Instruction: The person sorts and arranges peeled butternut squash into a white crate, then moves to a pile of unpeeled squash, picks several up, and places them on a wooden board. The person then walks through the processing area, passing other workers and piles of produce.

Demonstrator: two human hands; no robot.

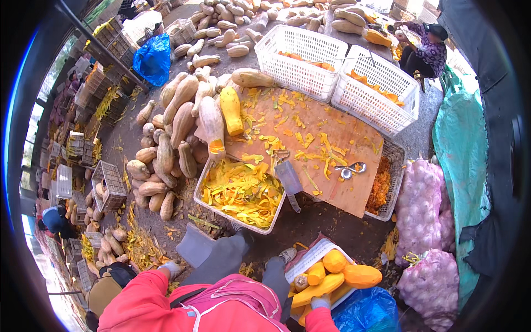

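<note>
Low at the right, my right hand (320, 301), in a pale glove, grips a long peeled orange squash (317, 289) lying on others in a white crate (312, 256). A rounder peeled squash (361, 276) sticks out over the crate's right side. My left hand (172, 269), also gloved, hangs beside my left leg; its fingers are too small to make out and I see nothing in it. Before my knees stands a crate (271, 226) full of yellow peelings (240, 189). A peeler (280, 154) lies at the near edge of the board (286, 120), beside a cleaver (289, 178).
Metal scoops (350, 170) and a partly peeled squash (214, 124) lie on the board. Unpeeled squashes (166, 155) are heaped left. White baskets (300, 62) stand behind; net sacks of garlic (420, 207) stand right. A blue plastic bag (365, 311) is by my right arm. Another person (431, 50) sits far right.
</note>
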